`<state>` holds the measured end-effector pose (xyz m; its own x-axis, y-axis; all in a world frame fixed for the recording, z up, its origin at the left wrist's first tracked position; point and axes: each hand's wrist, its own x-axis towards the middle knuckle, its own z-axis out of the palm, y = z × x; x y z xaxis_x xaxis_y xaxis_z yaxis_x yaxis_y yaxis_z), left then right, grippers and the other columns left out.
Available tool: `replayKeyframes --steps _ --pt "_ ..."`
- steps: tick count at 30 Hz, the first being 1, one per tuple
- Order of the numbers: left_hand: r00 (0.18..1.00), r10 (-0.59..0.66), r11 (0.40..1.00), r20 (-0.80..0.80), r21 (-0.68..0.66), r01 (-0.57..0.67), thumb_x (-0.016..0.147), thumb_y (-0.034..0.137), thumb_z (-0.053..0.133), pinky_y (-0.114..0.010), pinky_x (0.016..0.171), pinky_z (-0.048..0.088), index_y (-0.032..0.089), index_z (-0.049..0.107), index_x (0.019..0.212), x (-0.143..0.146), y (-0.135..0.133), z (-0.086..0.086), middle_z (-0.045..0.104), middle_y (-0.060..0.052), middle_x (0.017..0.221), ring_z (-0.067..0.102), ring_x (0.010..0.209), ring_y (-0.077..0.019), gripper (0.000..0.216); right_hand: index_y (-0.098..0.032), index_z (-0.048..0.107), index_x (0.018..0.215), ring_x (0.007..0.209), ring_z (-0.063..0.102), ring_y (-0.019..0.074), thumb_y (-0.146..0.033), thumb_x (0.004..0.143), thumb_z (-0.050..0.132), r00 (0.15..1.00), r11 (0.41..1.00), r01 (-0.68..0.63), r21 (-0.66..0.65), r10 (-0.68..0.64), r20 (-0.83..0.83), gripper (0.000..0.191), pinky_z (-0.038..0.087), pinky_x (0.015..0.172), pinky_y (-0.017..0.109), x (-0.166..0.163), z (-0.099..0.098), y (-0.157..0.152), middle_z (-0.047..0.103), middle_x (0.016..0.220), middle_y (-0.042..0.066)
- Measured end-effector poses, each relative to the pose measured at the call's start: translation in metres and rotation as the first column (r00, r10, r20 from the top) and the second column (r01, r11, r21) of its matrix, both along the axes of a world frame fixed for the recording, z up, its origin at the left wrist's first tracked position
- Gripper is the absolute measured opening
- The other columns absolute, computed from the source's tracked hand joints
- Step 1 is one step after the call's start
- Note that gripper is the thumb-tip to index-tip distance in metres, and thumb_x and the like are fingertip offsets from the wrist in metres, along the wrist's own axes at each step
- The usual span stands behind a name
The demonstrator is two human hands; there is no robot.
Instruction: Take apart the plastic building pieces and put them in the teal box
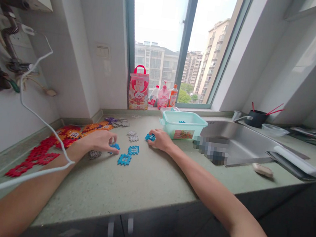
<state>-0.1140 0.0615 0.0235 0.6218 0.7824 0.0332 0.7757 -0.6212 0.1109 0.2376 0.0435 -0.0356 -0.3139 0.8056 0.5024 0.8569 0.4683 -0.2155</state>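
Flat plastic interlocking tiles lie on a pale green countertop (139, 177). My left hand (100, 141) pinches a blue tile (115, 146) at its fingertips. My right hand (159, 139) is closed over another blue tile (150, 137), close to a mint green plastic bin (182, 124) that has a blue tile inside. Two more blue tiles (128, 155) rest between my hands. Grey tiles (133, 135) lie just behind them.
Red tiles (36, 155) and orange tiles (87, 130) run along the left wall. A steel sink (235, 143) is to the right, with a soap bar (262, 170) at its front. Bottles and a red pouch (139, 89) stand on the windowsill. A white cable (32, 112) hangs at left.
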Motion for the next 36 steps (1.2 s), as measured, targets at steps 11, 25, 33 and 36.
replayKeyframes --steps 11,25,33,36 --pt "0.973 -0.132 0.984 0.187 -0.095 0.152 0.071 0.054 0.079 -0.027 0.067 0.047 0.022 0.072 0.093 0.012 -0.002 -0.011 0.074 -0.002 0.085 0.066 0.075 -0.0193 0.040 -0.022 0.072 0.119 0.127 0.060 0.0326 -0.035 0.100 0.059 0.935 0.787 0.336 0.518 -0.215 -0.282 0.026 0.046 0.112 0.050 0.087 0.066 -0.022 0.070 0.137 0.013" --pt "0.961 -0.176 0.920 0.213 -0.312 0.238 0.065 0.056 0.090 -0.027 0.068 0.047 0.021 0.073 0.097 0.039 -0.029 -0.008 0.070 0.000 0.084 0.063 0.077 -0.0185 0.050 -0.026 0.074 0.124 0.126 0.063 0.0268 -0.026 0.104 0.057 0.987 0.929 -0.151 0.339 0.162 -0.005 0.026 0.046 0.114 0.046 0.023 0.050 -0.038 0.068 0.143 0.010" --pt "0.971 -0.159 0.913 0.177 -0.349 0.213 0.059 0.051 0.092 -0.025 0.064 0.043 0.023 0.075 0.100 0.040 -0.033 0.000 0.066 0.002 0.080 0.059 0.073 -0.0166 0.052 -0.026 0.079 0.114 0.111 0.073 0.0217 -0.028 0.096 0.074 0.863 0.861 -0.500 -0.089 0.504 0.030 0.019 0.053 0.104 0.034 -0.044 0.001 -0.034 0.080 0.116 0.005" --pt "0.961 -0.172 0.931 0.215 -0.282 0.230 0.066 0.045 0.087 -0.025 0.064 0.043 0.023 0.076 0.107 0.046 -0.034 -0.010 0.065 0.002 0.079 0.058 0.072 -0.0166 0.049 -0.025 0.080 0.112 0.108 0.073 0.0246 -0.030 0.090 0.081 0.934 0.933 -0.356 -0.047 0.357 0.017 0.023 0.055 0.099 0.035 -0.030 0.003 -0.029 0.080 0.111 0.007"
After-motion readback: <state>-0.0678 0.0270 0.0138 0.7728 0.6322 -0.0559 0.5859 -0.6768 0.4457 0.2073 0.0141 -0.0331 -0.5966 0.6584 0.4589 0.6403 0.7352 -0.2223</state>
